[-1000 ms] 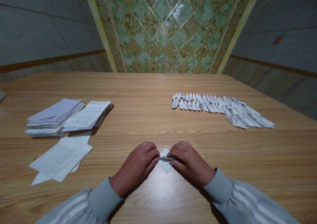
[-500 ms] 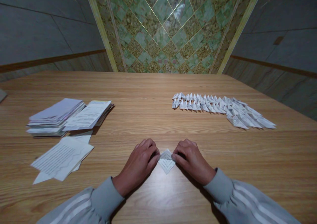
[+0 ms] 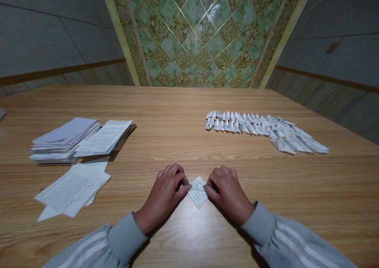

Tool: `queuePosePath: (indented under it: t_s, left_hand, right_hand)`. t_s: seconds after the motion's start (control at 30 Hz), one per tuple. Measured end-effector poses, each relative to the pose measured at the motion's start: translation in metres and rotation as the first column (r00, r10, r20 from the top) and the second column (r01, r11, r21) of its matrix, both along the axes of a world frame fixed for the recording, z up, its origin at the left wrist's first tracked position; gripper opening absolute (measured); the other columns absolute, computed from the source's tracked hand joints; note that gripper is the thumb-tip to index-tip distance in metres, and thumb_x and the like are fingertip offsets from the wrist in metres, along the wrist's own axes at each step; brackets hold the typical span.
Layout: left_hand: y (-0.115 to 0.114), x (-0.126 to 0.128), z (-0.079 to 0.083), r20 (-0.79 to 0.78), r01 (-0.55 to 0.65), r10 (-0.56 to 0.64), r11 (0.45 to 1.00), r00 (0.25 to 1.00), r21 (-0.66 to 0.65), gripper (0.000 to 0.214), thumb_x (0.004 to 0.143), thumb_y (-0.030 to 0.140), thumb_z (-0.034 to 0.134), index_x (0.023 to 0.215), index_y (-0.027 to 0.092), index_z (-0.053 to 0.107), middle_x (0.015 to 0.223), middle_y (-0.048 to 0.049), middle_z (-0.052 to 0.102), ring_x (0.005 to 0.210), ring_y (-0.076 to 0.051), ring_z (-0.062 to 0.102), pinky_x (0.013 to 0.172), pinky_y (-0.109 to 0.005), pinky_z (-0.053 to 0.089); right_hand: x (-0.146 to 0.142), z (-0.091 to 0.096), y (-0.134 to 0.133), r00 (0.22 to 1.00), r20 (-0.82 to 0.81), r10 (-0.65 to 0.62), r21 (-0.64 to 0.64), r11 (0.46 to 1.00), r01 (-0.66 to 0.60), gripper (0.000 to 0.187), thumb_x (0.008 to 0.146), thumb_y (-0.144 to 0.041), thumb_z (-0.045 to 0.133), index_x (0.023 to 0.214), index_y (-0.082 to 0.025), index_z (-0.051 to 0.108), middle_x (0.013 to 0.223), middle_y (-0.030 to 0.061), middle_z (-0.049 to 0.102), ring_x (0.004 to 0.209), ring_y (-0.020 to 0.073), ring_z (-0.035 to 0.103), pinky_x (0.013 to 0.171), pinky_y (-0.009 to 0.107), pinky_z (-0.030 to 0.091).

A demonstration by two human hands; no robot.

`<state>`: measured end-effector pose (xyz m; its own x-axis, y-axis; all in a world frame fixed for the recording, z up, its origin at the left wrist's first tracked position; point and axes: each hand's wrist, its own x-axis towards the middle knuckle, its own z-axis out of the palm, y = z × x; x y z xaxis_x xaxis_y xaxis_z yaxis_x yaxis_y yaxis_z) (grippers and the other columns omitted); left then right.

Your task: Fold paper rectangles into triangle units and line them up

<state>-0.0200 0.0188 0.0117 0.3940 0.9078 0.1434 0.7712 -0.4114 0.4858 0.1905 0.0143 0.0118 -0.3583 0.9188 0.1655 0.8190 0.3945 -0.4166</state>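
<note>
A small folded paper square (image 3: 198, 193) with print on it lies on the table, one corner pointing toward me. My left hand (image 3: 169, 189) pinches its left corner between thumb and fingers. At the opposite corner, my right hand (image 3: 227, 191) pinches the paper in the same way. Both wrists come from grey sleeves with white stripes. The fingertips partly cover the side corners.
Rows of folded paper pieces (image 3: 251, 125) stand at the back right of the wooden table (image 3: 166, 110). On the left are a stack of paper (image 3: 63, 135), a pile of printed sheets (image 3: 103, 137) and loose sheets (image 3: 72, 189). A tiled wall (image 3: 192, 42) rises beyond.
The folded paper now looks flatter, showing an even square where an upper flap stood out before. Both hands remain at its side corners, shifted very slightly.
</note>
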Motion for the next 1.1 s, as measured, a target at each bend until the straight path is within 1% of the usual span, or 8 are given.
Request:
queuePosePath:
  t_s: [0.2, 0.57, 0.63, 0.73, 0.8, 0.87, 1.03, 1.1]
  left_hand:
    - [0.003, -0.003, -0.003, 0.076, 0.014, -0.012, 1.0, 0.997, -0.025, 0.011, 0.088, 0.023, 0.065, 0.078, 0.02, 0.064, 0.096, -0.0034, 0.059, 0.095, -0.023, 0.055, 0.081, -0.037, 0.042]
    - [0.0, -0.004, -0.003, 0.087, 0.01, -0.01, 1.0, 0.996, 0.008, 0.007, 0.088, 0.025, 0.067, 0.084, 0.021, 0.062, 0.096, -0.003, 0.061, 0.094, -0.023, 0.056, 0.081, -0.037, 0.043]
    - [0.001, -0.004, -0.004, 0.083, 0.033, -0.035, 0.999, 0.996, 0.033, 0.005, 0.088, 0.024, 0.067, 0.091, 0.023, 0.064, 0.1, -0.0035, 0.062, 0.096, -0.023, 0.056, 0.082, -0.038, 0.044]
    - [0.002, -0.003, -0.008, 0.057, 0.109, -0.117, 0.987, 0.992, 0.115, 0.014, 0.09, 0.021, 0.065, 0.102, 0.027, 0.068, 0.112, -0.0058, 0.061, 0.105, -0.024, 0.055, 0.087, -0.04, 0.046]
    - [0.002, -0.003, -0.01, 0.032, 0.14, -0.149, 0.972, 0.988, 0.188, 0.017, 0.09, 0.02, 0.065, 0.103, 0.029, 0.071, 0.12, -0.0072, 0.06, 0.111, -0.025, 0.055, 0.09, -0.043, 0.047]
    - [0.003, -0.003, -0.012, 0.015, 0.146, -0.154, 0.96, 0.988, 0.239, 0.018, 0.089, 0.021, 0.066, 0.103, 0.031, 0.074, 0.124, -0.008, 0.06, 0.113, -0.026, 0.055, 0.092, -0.045, 0.048]
    - [0.003, -0.004, -0.012, -0.007, 0.161, -0.165, 0.952, 0.986, 0.259, 0.018, 0.087, 0.02, 0.069, 0.099, 0.032, 0.076, 0.123, -0.009, 0.062, 0.113, -0.027, 0.057, 0.09, -0.046, 0.049]
    - [0.003, -0.004, -0.012, -0.015, 0.171, -0.173, 0.95, 0.985, 0.26, 0.019, 0.087, 0.019, 0.069, 0.099, 0.032, 0.076, 0.122, -0.0093, 0.062, 0.112, -0.028, 0.057, 0.089, -0.046, 0.048]
  right_hand:
    - [0.0, 0.001, -0.001, 1.0, 0.016, -0.004, -0.008, 1.0, 0.004, 0.014, 0.088, -0.019, 0.065, 0.074, -0.017, 0.063, 0.081, 0.0024, 0.063, 0.086, 0.0202, 0.053, 0.086, 0.037, 0.032]
    - [0.002, -0.004, 0.0, 1.0, 0.012, -0.024, 0.001, 1.0, 0.024, 0.013, 0.087, -0.023, 0.068, 0.076, -0.019, 0.061, 0.082, 0.0015, 0.062, 0.086, 0.021, 0.053, 0.085, 0.037, 0.032]
    - [0.002, -0.003, -0.001, 0.999, 0.021, -0.026, -0.001, 1.0, 0.026, 0.013, 0.087, -0.025, 0.069, 0.078, -0.019, 0.061, 0.083, 0.0013, 0.062, 0.087, 0.0212, 0.053, 0.085, 0.037, 0.032]
    - [0.002, -0.001, -0.002, 0.998, 0.054, -0.02, 0.001, 1.0, 0.02, 0.012, 0.087, -0.025, 0.069, 0.08, -0.019, 0.061, 0.085, 0.0019, 0.063, 0.088, 0.0216, 0.053, 0.085, 0.038, 0.032]
    - [0.002, 0.0, -0.002, 0.996, 0.091, -0.007, 0.016, 1.0, 0.006, 0.011, 0.089, -0.025, 0.068, 0.082, -0.019, 0.061, 0.087, 0.0026, 0.064, 0.089, 0.0223, 0.053, 0.086, 0.038, 0.033]
    - [0.001, 0.0, -0.002, 0.99, 0.14, 0.01, 0.041, 0.999, -0.016, 0.01, 0.09, -0.026, 0.067, 0.083, -0.02, 0.061, 0.088, 0.0036, 0.064, 0.089, 0.0233, 0.053, 0.087, 0.04, 0.033]
    - [0.004, -0.002, -0.004, 0.966, 0.257, 0.032, 0.119, 0.991, -0.065, 0.007, 0.09, -0.024, 0.066, 0.087, -0.019, 0.061, 0.091, 0.0057, 0.063, 0.09, 0.0257, 0.052, 0.09, 0.043, 0.033]
    - [0.006, -0.001, -0.005, 0.958, 0.285, 0.04, 0.118, 0.99, -0.076, 0.007, 0.089, -0.024, 0.066, 0.088, -0.019, 0.061, 0.091, 0.0061, 0.063, 0.091, 0.0266, 0.052, 0.09, 0.043, 0.033]
